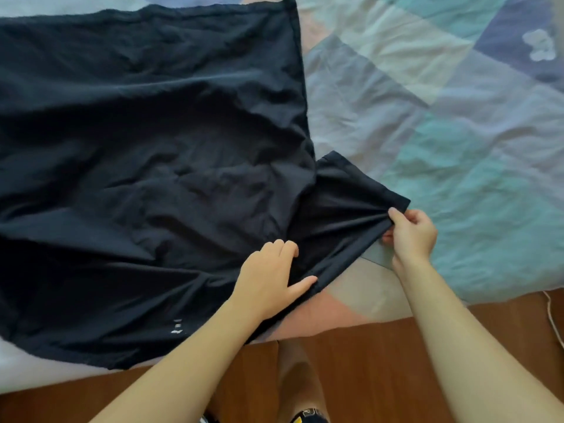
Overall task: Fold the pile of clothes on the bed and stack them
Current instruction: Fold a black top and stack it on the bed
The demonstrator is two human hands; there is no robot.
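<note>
Patchwork bedding [442, 117] in pale blue, teal, lilac and pink is covering the bed, and a wooden floor [366, 361] is showing along the near edge. A black T-shirt [146, 154] is lying spread flat on the bedding, wrinkled, filling most of the left and middle of the view, its straight hem running along the far side and its near edge reaching the edge of the bed. A small white mark [177, 326] is showing on the shirt near that near edge.

At the shirt's near right corner, the left hand [271, 279] is resting palm down on the cloth, fingers loose and slightly bent at the tips, thumb stretched out along the seam where the sleeve [345, 206] is meeting the body. This hand is pressing the fabric rather than gripping it.

Further right, the sleeve is sticking out from the shirt across the bedding. The right hand [412, 236] is pinching the sleeve's cuff edge, thumb on top and curled fingers beneath, and the cloth is gathering into tight folds at the pinch. Beyond the sleeve, a white cable [554, 319] is trailing over the floor just past the bed's edge.
</note>
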